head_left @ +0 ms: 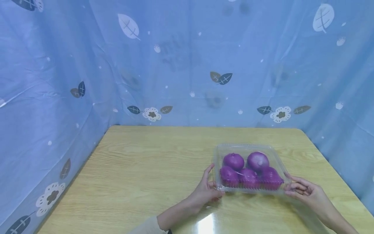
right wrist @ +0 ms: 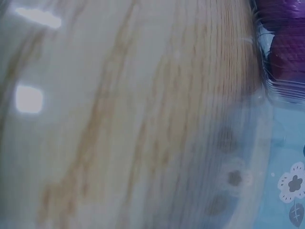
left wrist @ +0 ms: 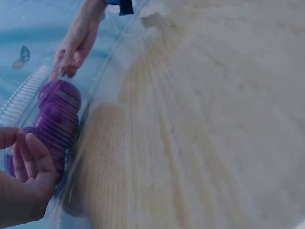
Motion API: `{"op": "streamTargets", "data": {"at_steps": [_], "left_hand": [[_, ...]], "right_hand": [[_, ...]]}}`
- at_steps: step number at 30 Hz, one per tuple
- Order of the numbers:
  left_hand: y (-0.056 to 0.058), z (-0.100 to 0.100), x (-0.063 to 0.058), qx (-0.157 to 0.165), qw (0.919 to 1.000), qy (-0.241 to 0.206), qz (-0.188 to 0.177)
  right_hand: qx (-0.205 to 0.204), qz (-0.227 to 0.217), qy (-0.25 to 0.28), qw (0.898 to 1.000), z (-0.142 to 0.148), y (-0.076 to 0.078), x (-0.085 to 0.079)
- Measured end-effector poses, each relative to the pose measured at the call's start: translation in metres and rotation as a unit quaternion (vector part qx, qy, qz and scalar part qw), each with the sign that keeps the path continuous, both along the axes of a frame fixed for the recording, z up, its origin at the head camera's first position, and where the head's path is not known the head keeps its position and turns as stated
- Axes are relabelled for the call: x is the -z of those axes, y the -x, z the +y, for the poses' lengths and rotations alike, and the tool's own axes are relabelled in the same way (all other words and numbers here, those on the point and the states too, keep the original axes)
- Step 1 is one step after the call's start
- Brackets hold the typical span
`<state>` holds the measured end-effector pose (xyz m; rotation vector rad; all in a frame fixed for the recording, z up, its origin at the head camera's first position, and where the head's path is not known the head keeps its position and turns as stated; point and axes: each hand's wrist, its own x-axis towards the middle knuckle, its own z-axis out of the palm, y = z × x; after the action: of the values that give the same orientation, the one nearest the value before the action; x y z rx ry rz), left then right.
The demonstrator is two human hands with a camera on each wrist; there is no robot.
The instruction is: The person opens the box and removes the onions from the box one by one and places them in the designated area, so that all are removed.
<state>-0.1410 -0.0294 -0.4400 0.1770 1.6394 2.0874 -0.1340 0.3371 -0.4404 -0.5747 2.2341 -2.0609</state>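
A clear plastic box (head_left: pixel 210 188) with a ridged rim holds several purple onions (head_left: pixel 258 161), two at the back and the others along the front. My left hand (head_left: pixel 204 191) grips its front left corner, with fingers curled against the side. At the front right corner, my right hand (head_left: pixel 311 195) pinches the edge between thumb and fingers. The left wrist view has the left hand (left wrist: pixel 31 176) close at the onions and the right hand (left wrist: pixel 78 45) at the far end. Neither hand shows in the right wrist view, only the box's corner (right wrist: pixel 276 90).
The box is over the right half of a light wooden table (head_left: pixel 140 162). Blue patterned curtains (head_left: pixel 181 65) hang behind the table and along both sides. Light reflects off the tabletop near the front.
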Motion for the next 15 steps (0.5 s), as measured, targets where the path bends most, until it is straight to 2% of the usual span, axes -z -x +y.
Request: {"op": "streamTargets", "data": {"at_steps": [7, 15], "left_hand": [[-0.0048, 0.0048, 0.0007, -0.018, 0.9992, -0.03, -0.018], [-0.0026, 0.0044, -0.0004, -0.022, 0.9988, -0.039, -0.019]], "right_hand": [[-0.011, -0.016, 0.031, 0.999, 0.0008, -0.0028, 0.0033], [0.007, -0.002, 0.017, 1.0, -0.0012, -0.0001, 0.0028]]}}
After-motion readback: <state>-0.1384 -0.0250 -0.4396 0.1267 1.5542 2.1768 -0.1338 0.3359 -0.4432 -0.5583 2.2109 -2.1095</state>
